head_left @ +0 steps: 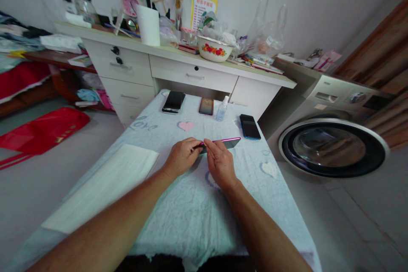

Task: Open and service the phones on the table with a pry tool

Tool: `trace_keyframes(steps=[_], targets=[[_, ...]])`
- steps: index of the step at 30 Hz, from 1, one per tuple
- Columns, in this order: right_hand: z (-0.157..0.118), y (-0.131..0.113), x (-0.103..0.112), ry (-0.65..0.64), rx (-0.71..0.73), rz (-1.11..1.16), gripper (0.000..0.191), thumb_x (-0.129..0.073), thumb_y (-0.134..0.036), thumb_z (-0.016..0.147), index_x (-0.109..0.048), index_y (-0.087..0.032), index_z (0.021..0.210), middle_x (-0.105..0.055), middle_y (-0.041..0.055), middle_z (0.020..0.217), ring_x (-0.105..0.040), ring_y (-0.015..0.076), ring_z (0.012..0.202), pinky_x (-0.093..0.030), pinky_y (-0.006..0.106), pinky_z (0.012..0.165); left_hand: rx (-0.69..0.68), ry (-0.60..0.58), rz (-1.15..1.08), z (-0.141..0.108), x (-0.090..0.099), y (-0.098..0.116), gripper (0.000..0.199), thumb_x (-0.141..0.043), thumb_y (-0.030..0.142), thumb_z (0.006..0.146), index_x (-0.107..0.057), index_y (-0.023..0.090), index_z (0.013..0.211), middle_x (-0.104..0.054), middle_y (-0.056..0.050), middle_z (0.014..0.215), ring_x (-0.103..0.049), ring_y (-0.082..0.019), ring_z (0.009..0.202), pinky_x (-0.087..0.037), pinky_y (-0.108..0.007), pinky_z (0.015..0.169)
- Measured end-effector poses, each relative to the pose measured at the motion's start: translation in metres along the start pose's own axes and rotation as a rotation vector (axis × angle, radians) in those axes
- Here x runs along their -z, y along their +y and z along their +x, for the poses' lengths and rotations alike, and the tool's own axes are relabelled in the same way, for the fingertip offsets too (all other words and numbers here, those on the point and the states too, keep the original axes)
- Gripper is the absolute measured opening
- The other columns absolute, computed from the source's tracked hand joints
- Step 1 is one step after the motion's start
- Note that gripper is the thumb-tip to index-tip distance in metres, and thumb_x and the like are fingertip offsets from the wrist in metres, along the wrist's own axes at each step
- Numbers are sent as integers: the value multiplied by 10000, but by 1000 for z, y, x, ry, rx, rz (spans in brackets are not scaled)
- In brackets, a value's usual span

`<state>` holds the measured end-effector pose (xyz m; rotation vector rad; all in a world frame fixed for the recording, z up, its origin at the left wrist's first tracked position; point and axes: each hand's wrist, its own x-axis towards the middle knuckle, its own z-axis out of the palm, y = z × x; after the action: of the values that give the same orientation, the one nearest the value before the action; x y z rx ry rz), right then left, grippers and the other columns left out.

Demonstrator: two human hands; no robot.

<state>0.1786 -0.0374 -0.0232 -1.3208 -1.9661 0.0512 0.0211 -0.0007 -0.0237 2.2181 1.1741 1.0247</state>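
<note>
A thin phone with a pink edge (232, 141) is held nearly edge-on above the middle of the cloth-covered table (191, 212). My left hand (184, 156) grips its left end, fingers bent round it. My right hand (220, 160) is pinched against the phone's edge close beside the left fingertips; whether something small is between those fingers is hidden. Beyond the hands stands a clear spray bottle (221, 109), with a small blurred card-like item (206, 106) to its left. Another phone with a blue edge (250, 126) lies at the right, and a black phone or case (174, 102) at the back left.
A pale flat board or folded sheet (108, 185) lies on the table's left side. Behind the table stands a white drawer desk (188, 72) with a floral bowl (214, 49). A washing machine (338, 93) is at the right, and a red bag (54, 129) at the left.
</note>
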Motion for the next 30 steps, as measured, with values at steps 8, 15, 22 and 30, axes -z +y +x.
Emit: trace_keyframes(steps=[8,15,22,30], targets=[[0,4,0,16,-14,-1,338,-420,-173,945,-610,-180,1224,-630,75,958,-613,167,867,-504,271,811,7,-9,-2,0,0,-1,182,-526,200,876,-692,198,951,-673,-30,892,-611,-160,841,-464,-270,776],[0,7,1,39,-39,3,338,-426,-171,942,-613,-209,1220,-639,72,975,-615,162,868,-508,269,803,7,-9,0,0,-1,-2,191,-530,211,877,-696,205,970,-675,-30,888,-614,-156,821,-464,-259,747],[1,9,2,70,-43,13,333,-433,-161,934,-625,-199,1203,-645,73,963,-620,164,857,-507,271,798,20,-10,8,0,1,1,198,-531,201,870,-699,200,974,-678,-34,888,-616,-159,821,-464,-261,742],[2,8,5,84,-71,13,314,-425,-184,947,-636,-191,1180,-648,75,947,-623,168,853,-505,275,798,21,-14,3,1,1,2,208,-526,202,868,-699,194,984,-677,-35,886,-615,-158,815,-464,-258,739]])
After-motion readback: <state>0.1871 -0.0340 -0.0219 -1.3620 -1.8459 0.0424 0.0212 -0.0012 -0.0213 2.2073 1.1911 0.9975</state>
